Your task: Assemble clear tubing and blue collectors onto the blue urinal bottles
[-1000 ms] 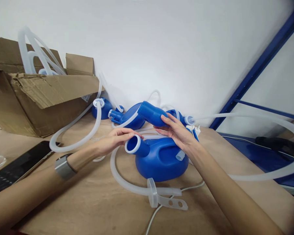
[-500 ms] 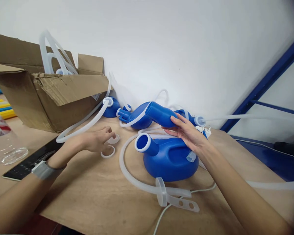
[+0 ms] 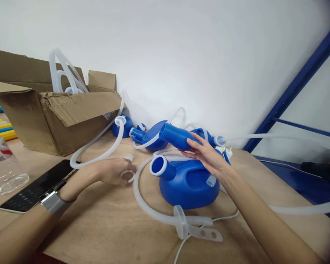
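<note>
My left hand (image 3: 117,171) is low over the table, its curled fingers on a thin white ring (image 3: 131,178). Just behind that ring lies a translucent round cap (image 3: 127,157). My right hand (image 3: 206,152) grips a blue plastic spout-like tube (image 3: 174,135), whose open end points left. Below the tube stands a blue urinal bottle (image 3: 189,194) with a white collar (image 3: 164,167) round its open neck. In front of the bottle, a clear cap with a holed strap (image 3: 183,222) rests across the end of a translucent hose (image 3: 143,196).
At the left, an open cardboard box (image 3: 74,119) holds translucent hoses. More blue bottles (image 3: 155,135) with hoses stand along the wall. A black tablet (image 3: 38,185) and a clear plastic bottle (image 3: 5,168) are at the left. A blue metal frame (image 3: 297,86) rises at the right.
My left hand has come down and forward onto the white ring, which has shifted right. My right hand still holds the blue tube. The view has tilted slightly.
</note>
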### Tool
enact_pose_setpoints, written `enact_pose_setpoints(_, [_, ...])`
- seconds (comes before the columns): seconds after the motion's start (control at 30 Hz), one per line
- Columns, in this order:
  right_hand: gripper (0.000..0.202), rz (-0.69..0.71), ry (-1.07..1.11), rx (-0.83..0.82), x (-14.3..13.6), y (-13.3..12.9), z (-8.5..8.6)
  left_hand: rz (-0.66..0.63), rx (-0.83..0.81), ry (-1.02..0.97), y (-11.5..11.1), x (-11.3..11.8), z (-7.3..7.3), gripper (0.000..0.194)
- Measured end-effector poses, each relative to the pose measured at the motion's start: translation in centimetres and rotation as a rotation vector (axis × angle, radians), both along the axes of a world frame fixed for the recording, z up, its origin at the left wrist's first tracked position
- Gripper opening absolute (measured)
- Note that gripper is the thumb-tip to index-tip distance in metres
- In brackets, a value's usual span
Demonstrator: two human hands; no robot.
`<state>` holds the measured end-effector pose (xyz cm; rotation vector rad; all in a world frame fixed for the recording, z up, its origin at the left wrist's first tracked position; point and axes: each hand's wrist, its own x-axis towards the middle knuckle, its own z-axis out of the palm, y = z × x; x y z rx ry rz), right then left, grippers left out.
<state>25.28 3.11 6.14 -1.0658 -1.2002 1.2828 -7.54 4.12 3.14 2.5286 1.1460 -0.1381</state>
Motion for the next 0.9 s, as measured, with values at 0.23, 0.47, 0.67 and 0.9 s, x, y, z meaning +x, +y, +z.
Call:
enact_pose_setpoints(0.23, [0.068, 0.144, -0.112, 0.099, 0.3, -0.5, 0.1, 0.228, 0.263, -0.818, -0.7, 2.4, 3.6, 0.055])
enact_pose_setpoints(0.47, [0.072, 0.185, -0.144, 0.108, 0.6, -0.7, 0.3, 0.136, 0.26, -1.027, -1.0, 5.3, 3.9, 0.061])
enact_pose_setpoints(0.67, [0.072, 0.207, -0.09, 0.117, 0.8, -0.8, 0.3, 0.159, 0.081, -1.092, -0.7, 5.7, 3.3, 0.068])
enact_pose_setpoints(0.9, [0.077, 0.214, 0.007, 0.075, 0.7, -0.8, 0.3, 0.193, 0.21, -1.012, -1.8, 6.9, 4.7, 0.071])
